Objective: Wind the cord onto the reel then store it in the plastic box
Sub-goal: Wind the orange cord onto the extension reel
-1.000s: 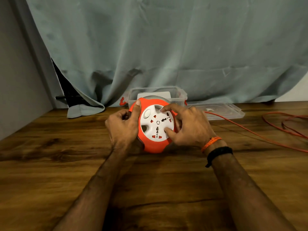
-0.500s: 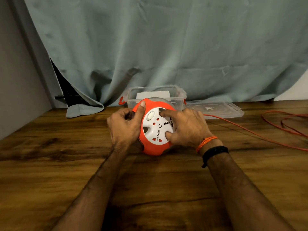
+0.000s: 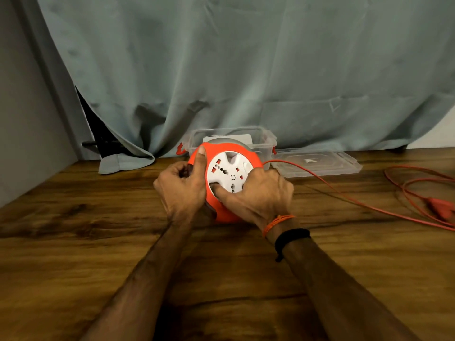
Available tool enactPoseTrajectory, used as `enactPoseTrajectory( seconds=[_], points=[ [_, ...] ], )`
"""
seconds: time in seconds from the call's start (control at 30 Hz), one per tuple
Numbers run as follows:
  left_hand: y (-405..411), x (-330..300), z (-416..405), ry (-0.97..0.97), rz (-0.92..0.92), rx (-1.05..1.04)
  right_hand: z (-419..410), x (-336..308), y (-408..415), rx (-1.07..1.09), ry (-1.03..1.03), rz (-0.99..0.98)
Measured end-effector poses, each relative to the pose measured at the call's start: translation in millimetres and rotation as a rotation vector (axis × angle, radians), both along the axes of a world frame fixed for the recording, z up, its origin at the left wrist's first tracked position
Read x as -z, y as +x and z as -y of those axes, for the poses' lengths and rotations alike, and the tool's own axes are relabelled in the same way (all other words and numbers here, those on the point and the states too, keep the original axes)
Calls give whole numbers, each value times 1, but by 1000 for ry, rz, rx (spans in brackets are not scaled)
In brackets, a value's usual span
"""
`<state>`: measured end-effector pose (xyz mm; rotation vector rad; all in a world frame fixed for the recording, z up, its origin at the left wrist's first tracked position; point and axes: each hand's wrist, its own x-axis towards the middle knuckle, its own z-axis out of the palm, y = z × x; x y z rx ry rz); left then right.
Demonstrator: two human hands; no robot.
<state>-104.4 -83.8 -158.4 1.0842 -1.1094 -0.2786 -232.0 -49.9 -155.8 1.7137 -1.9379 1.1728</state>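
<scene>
An orange cord reel (image 3: pixel 227 212) with a white socket face (image 3: pixel 227 172) stands on edge on the wooden table. My left hand (image 3: pixel 182 190) grips its left rim, thumb up along the orange edge. My right hand (image 3: pixel 258 195) holds the white face, fingers curled into its recesses. The orange cord (image 3: pixel 344 193) leaves the reel's right side and runs across the table to loose loops and an orange plug (image 3: pixel 440 209) at the far right. The clear plastic box (image 3: pixel 261 139) stands open right behind the reel.
The box's clear lid (image 3: pixel 317 163) lies flat to the right of the box. A grey-blue curtain (image 3: pixel 246 70) hangs behind the table, and a grey wall (image 3: pixel 24 119) closes the left side.
The white socket face has turned clockwise under my right hand, whose fingers moved from the top of the face to its lower part. My left hand kept its grip on the rim.
</scene>
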Motion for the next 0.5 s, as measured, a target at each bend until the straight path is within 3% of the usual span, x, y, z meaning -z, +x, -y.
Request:
enactPoseTrajectory(
  seconds=[0.17,0.33,0.5],
  points=[
    [1,-1,0,24,-9,33,3,-7,-13,-90,153,16],
    [7,-3,3,45,-2,20,-2,-20,-34,-248,36,-94],
    [9,-3,4,53,23,28,-9,-26,-46,-418,60,-208]
  ],
)
